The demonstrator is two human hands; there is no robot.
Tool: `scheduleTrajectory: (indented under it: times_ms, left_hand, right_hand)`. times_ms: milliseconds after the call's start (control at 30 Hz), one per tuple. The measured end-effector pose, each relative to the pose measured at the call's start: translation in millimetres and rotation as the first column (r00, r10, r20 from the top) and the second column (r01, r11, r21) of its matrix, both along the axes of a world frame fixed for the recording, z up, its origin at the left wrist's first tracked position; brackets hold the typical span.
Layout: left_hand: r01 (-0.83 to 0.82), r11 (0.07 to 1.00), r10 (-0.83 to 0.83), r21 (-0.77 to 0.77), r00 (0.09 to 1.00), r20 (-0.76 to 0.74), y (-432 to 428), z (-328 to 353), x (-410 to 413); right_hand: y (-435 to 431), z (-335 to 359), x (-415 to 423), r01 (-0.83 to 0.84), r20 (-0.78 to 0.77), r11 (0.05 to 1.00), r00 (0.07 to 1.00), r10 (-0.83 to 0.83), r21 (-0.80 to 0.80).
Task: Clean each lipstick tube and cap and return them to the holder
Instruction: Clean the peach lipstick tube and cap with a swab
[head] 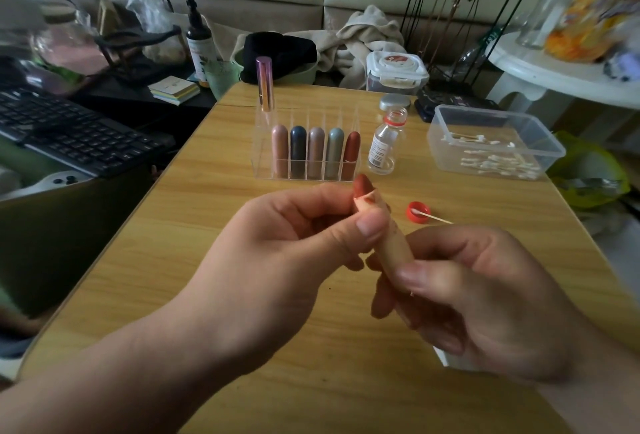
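I hold a peach-coloured lipstick tube (394,246) above the wooden table (242,225). My right hand (485,298) grips its lower end. My left hand (277,253) pinches its upper end, where something small and white lies against the reddish tip. Behind stands the clear acrylic holder (263,170) with several capped lipsticks in its front row and a tall pink-gold lipstick (265,87) at its back left. A used cotton swab (433,217) lies across a red bottle cap (417,211) on the table.
A small open glass bottle (384,142) stands right of the holder, a clear plastic box of cotton swabs (491,142) further right. A keyboard (69,132) lies off the table's left edge. A lidded container (396,73), cloths and a wire rack crowd the back.
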State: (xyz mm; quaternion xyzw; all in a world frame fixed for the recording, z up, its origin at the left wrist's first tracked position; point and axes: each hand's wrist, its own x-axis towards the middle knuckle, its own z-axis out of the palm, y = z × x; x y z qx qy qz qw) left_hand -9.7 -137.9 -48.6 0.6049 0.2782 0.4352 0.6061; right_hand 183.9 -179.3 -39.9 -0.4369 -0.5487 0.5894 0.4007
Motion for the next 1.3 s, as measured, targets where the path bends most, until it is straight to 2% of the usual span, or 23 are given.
scheduleTrajectory:
  times_ms: [67,133,267,500,633,733,800,833,867,900,933,1000,1067,1133,1200,1300]
  left_hand:
    - [-0.023,0.999,0.024,-0.042,0.999,0.039,0.9,-0.8,-0.1]
    - [-0.055,0.996,0.059,-0.077,0.997,0.053,0.7,-2.6,-0.8]
    - [-0.093,0.991,0.098,-0.097,0.994,0.048,-0.9,-4.6,0.8]
    - [0.024,0.992,-0.016,-0.120,0.998,0.065,1.0,3.8,-3.0]
    - [0.046,0.989,-0.036,-0.143,0.997,0.066,1.5,5.2,-2.4]
    - [0.182,0.968,-0.179,-0.171,0.983,0.037,-4.1,3.6,-1.5]
    - [0.181,0.965,-0.178,-0.190,0.983,0.033,-7.7,2.8,-1.8]
    - [0.154,0.968,-0.150,-0.197,0.988,0.035,-8.7,1.9,-2.7]
    - [0.110,0.972,-0.106,-0.206,0.994,0.032,-9.1,1.8,-3.8]
    - [0.054,0.974,-0.052,-0.219,0.999,0.012,-8.8,1.7,-5.4]
    - [-0.004,0.972,-0.002,-0.233,1.000,-0.023,-8.5,1.7,-7.1]
    - [-0.076,0.957,0.055,-0.281,0.995,-0.081,-8.2,1.9,-9.3]
    - [-0.081,0.943,0.051,-0.323,0.994,-0.100,-10.4,4.1,-8.8]
    - [-0.068,0.938,0.024,-0.340,0.991,-0.133,-13.9,4.7,-6.0]
    - [-0.057,0.936,-0.003,-0.346,0.985,-0.172,-16.2,1.1,-3.9]
    - [-0.052,0.925,-0.030,-0.376,0.977,-0.210,-17.8,-3.1,-2.3]
  right_hand:
    - [1.3,-5.4,-1.9,-0.054,-0.180,0.996,0.983,0.042,-0.065]
    - [-0.5,-9.2,-8.9,-0.023,-0.230,0.997,0.973,0.007,-0.067]
    - [-2.9,-14.4,-15.8,0.144,-0.144,0.989,0.979,-0.148,-0.038]
    - [-1.4,-11.7,-11.7,-0.103,-0.207,0.989,0.975,0.079,-0.109]
    - [-3.7,-12.6,-15.2,-0.059,-0.175,0.998,0.983,0.052,-0.038]
    - [-6.6,-13.9,-18.0,0.001,-0.115,0.999,0.993,0.004,0.046]
    - [-8.0,-8.4,-16.4,-0.051,-0.050,0.995,0.997,0.056,0.089]
    - [-7.3,-2.7,-12.8,-0.092,0.023,0.991,0.996,0.090,0.095]
    - [-5.9,2.9,-6.2,-0.133,0.163,0.985,0.980,0.114,0.108]
    - [-3.4,8.7,2.3,-0.151,0.357,0.980,0.929,0.095,0.132]
    - [0.4,13.1,13.2,-0.138,0.542,0.975,0.840,0.021,0.177]
    - [8.9,21.2,32.6,-0.037,0.735,0.953,0.645,-0.208,0.302]
    - [16.7,23.9,43.6,0.011,0.813,0.944,0.504,-0.291,0.331]
    - [21.7,19.0,48.5,0.007,0.905,0.982,0.386,-0.178,0.190]
    - [23.4,10.5,49.2,-0.010,0.926,0.997,0.373,-0.064,0.073]
    - [25.4,-1.7,42.6,-0.033,0.910,0.999,0.415,-0.015,0.031]
